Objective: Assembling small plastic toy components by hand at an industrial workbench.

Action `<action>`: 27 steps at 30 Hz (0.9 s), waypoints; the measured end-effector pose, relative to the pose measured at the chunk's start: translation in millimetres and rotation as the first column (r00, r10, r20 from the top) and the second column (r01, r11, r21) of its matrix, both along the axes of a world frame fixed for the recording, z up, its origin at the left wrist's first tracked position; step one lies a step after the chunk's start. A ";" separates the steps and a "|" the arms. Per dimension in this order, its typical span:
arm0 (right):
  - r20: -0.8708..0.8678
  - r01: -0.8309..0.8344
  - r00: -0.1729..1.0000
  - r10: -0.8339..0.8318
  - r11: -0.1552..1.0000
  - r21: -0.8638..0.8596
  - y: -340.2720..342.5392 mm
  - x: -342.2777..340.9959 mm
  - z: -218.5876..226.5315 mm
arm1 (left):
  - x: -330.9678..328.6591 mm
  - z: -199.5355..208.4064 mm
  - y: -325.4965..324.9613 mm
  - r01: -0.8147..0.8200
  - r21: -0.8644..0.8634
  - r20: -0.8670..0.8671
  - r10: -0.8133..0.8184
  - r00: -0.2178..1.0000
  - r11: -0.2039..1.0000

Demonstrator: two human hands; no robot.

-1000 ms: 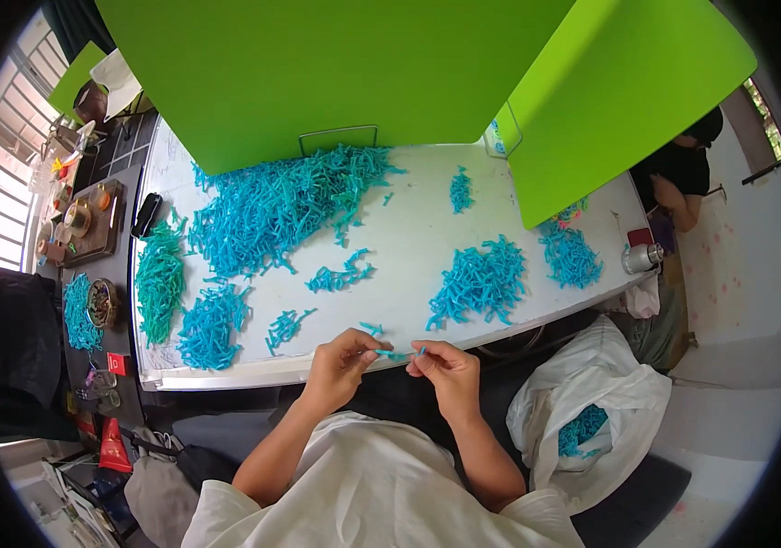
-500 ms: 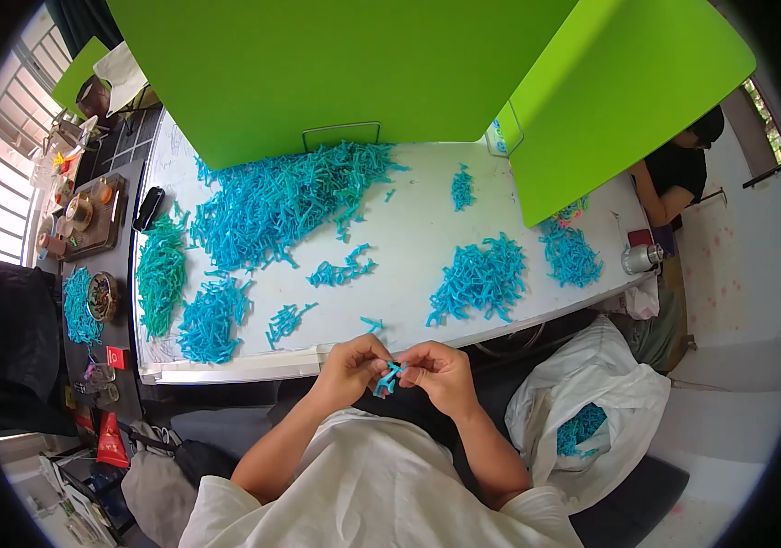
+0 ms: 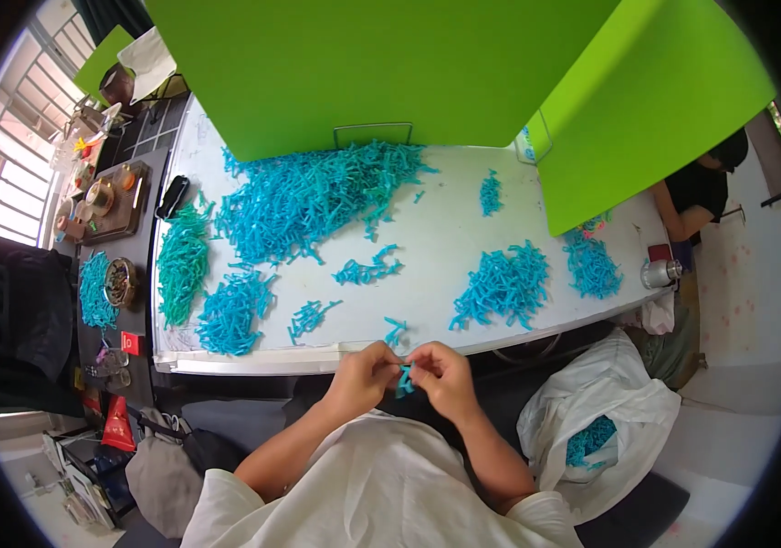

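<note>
Both my hands meet just in front of the table's near edge, fingers pinched. Between them is a small blue plastic piece (image 3: 405, 380), branched and hanging below the fingertips; the fingers partly cover it, and I cannot tell whether it is one piece or several joined. My left hand (image 3: 359, 376) grips it from one side and my right hand (image 3: 443, 378) from the other. Just beyond the fingers, a loose blue piece (image 3: 395, 331) lies at the table edge. A small cluster of like pieces (image 3: 311, 320) lies to the left, and a bigger pile (image 3: 503, 285) to the right.
A large blue heap (image 3: 308, 205) covers the far left of the white table (image 3: 440, 233), below green upright panels (image 3: 381, 73). Green pieces (image 3: 183, 265) lie at left. A white sack (image 3: 632, 393) with blue pieces stands at right. Another person (image 3: 696, 196) sits beyond the right panel.
The view has shifted, so the table appears further right. My hands stay pinched together, and the held piece now hangs more upright. More of the loose piece at the table edge shows.
</note>
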State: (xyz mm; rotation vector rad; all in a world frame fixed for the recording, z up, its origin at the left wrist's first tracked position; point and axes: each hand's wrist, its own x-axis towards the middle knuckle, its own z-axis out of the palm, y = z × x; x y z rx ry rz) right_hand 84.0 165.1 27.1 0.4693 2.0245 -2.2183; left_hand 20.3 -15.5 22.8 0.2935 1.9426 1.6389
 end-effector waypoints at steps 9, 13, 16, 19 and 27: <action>-0.180 0.151 0.983 -0.036 0.719 0.679 10.5 -38.2 -5.8 | -43.5 -14.1 -81.0 -0.597 -0.502 -0.794 -0.059 0.606 0.626; -0.260 0.219 0.965 -0.020 0.605 0.766 -0.8 -45.9 -10.5 | -53.8 -14.5 -68.0 -0.508 -0.586 -0.736 -0.152 0.660 0.632; -0.250 0.250 0.963 -0.096 0.656 0.712 -0.8 -40.9 -1.6 | -64.6 -19.3 -57.8 -0.468 -0.608 -0.730 -0.220 0.648 0.641; -0.264 0.293 0.952 -0.155 0.715 0.635 4.8 -24.6 -4.1 | -76.6 -21.4 -53.7 -0.408 -0.636 -0.712 -0.295 0.638 0.655; -0.244 0.181 0.968 -0.059 0.839 0.514 -30.8 19.9 -6.8 | -104.2 -28.2 -53.2 -0.171 -0.664 -0.700 -0.525 0.485 0.728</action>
